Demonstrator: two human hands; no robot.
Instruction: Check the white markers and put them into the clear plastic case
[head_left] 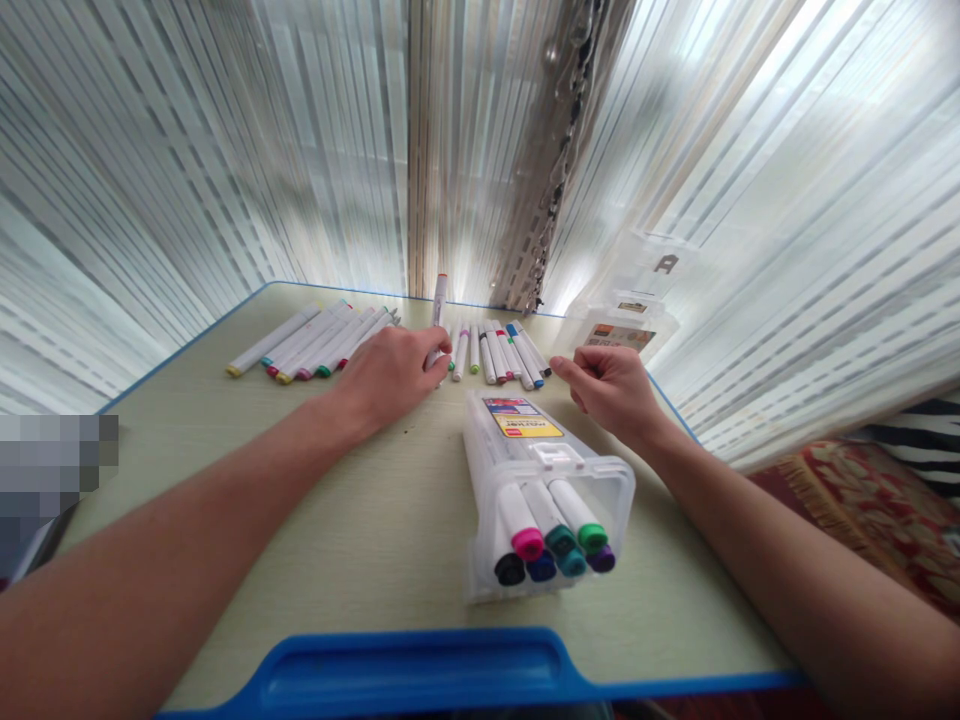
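Observation:
My left hand (pixel 397 365) is closed around a white marker (pixel 440 300) that stands nearly upright, its orange end at the top. Left of that hand lies a group of white markers (pixel 307 345) with yellow, teal, pink and green ends. On its other side, more white markers (pixel 495 350) lie in a loose row. My right hand (pixel 611 390) is curled into a loose fist by the row's right end, with nothing visible in it. Between my forearms a clear plastic marker case (pixel 480 440) lies on its side, several capped markers (pixel 555 515) showing at its near end.
A second clear plastic case (pixel 649 305) stands at the back right, behind my right hand. The pale table (pixel 375 560) has a blue rim with a blue trough (pixel 412 675) at the front. Striped string curtains (pixel 337 150) hang close behind the far edge.

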